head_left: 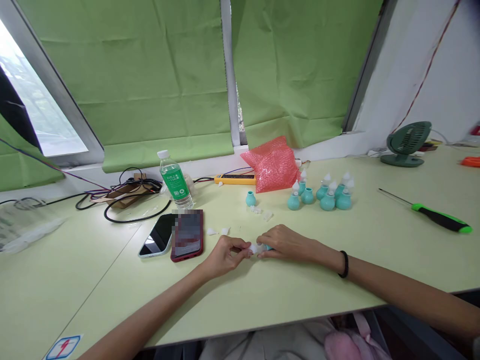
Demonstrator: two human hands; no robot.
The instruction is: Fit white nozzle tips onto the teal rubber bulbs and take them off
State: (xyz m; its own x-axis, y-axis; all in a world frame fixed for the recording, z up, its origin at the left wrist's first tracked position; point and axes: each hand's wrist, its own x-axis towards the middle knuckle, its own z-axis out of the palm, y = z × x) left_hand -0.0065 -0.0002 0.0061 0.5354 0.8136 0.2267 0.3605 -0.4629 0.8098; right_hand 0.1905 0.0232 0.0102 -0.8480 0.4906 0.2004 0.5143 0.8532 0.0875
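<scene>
Low over the near middle of the table, my left hand (229,255) pinches a small white tip (253,248) between thumb and fingers. My right hand (287,242) is closed around a teal squeeze bulb (267,247), mostly hidden by the fingers. A translucent collar shows between bulb and tip; whether the tip touches it I cannot tell. Loose white tips (211,231) lie beyond my left hand. Small clear collars (256,210) lie near a bare teal bulb (250,199). Several bulbs with white tips (327,200) stand upright at right, beside another bare bulb (307,196).
Two phones (187,235) lie left of my hands, with a water bottle (174,181) behind them. Black cables (127,192) tangle at the back left. A red bubble-wrap bag (275,167) rests by a yellow power strip (234,179). A screwdriver (431,212) and green fan (408,144) are at right.
</scene>
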